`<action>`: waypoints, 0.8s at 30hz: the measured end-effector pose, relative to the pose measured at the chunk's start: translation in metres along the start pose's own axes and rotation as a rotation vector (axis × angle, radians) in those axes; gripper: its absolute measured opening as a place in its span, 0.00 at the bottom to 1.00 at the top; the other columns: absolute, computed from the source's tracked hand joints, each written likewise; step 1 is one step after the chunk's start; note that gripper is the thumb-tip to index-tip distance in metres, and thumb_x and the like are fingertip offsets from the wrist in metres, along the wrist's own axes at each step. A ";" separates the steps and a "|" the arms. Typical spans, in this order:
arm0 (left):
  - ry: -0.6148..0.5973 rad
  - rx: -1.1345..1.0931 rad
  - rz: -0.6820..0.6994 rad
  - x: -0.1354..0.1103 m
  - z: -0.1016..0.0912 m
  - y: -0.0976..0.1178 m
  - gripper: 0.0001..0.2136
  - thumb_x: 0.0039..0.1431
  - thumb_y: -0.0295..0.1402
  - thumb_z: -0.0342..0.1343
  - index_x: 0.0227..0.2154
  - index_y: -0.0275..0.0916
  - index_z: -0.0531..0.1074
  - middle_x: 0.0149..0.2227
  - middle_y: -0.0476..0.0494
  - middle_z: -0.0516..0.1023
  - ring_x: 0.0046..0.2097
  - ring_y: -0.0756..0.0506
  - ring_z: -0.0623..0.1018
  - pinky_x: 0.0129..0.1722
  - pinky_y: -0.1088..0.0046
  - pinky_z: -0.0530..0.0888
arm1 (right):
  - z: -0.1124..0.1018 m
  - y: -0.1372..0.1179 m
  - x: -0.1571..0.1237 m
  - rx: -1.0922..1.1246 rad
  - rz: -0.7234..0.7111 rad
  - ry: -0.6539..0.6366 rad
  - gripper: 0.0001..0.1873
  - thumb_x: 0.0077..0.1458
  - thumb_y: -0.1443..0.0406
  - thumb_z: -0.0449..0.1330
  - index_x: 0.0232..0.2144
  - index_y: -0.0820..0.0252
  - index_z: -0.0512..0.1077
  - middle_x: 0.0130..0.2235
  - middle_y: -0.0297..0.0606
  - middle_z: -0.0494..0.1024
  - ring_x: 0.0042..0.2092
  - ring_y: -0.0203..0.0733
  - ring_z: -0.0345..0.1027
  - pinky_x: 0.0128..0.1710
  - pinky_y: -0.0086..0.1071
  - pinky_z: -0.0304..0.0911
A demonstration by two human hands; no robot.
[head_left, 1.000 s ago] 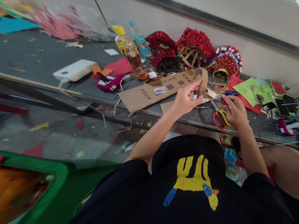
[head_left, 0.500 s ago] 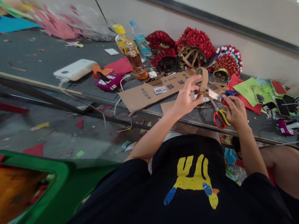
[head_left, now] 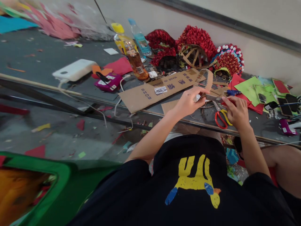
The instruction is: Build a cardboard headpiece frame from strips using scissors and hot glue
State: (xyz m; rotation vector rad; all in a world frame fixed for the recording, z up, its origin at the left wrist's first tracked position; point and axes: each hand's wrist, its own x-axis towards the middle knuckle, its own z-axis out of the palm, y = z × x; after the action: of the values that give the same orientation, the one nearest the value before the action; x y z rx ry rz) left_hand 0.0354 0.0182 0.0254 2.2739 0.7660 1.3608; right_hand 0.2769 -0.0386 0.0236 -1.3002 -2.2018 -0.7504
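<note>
My left hand (head_left: 189, 102) is closed in a pinch at the lower end of a bent cardboard strip (head_left: 208, 81), which curves up into a loop above the fingers. My right hand (head_left: 236, 111) is closed, thumb and forefinger on the far end of a short flat strip (head_left: 213, 98) that spans the gap between both hands. It looks grey and shiny; what it is made of I cannot tell. Beneath it, scissors (head_left: 221, 119) with red and yellow handles lie on the table. A flat printed cardboard piece (head_left: 150, 94) lies left of my left hand.
Red ruffled domed pieces (head_left: 197, 40) stand against the wall, near a yellow-capped bottle (head_left: 135, 59) and a blue-capped bottle (head_left: 142, 40). Green paper (head_left: 250, 89) lies at right. A white power bank (head_left: 75, 69) with a cable sits left. A green bin (head_left: 63, 175) stands below.
My left hand has lowered slightly and its fingers have closed in. The cardboard loop has tilted rightward. The short strip has turned from pale to grey. My right hand has barely moved.
</note>
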 end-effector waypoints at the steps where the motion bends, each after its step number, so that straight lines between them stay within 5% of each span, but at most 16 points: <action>1: -0.001 -0.001 -0.005 0.000 0.000 0.001 0.08 0.57 0.26 0.53 0.40 0.37 0.72 0.39 0.44 0.79 0.40 0.49 0.77 0.42 0.72 0.74 | 0.000 0.000 0.000 -0.004 -0.006 0.006 0.27 0.57 0.71 0.52 0.57 0.47 0.63 0.47 0.42 0.73 0.47 0.45 0.66 0.45 0.41 0.62; 24: 0.086 -0.089 -0.041 -0.002 0.002 -0.006 0.04 0.56 0.29 0.55 0.34 0.39 0.66 0.34 0.46 0.75 0.36 0.51 0.75 0.38 0.72 0.73 | 0.005 0.002 -0.008 0.174 0.097 -0.001 0.27 0.60 0.66 0.51 0.61 0.48 0.59 0.48 0.44 0.72 0.49 0.48 0.67 0.48 0.46 0.65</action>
State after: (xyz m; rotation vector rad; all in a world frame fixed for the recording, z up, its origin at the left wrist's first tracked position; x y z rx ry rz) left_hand 0.0352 0.0218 0.0196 2.1330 0.7595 1.4522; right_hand 0.2820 -0.0393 0.0150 -1.3084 -2.1352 -0.5089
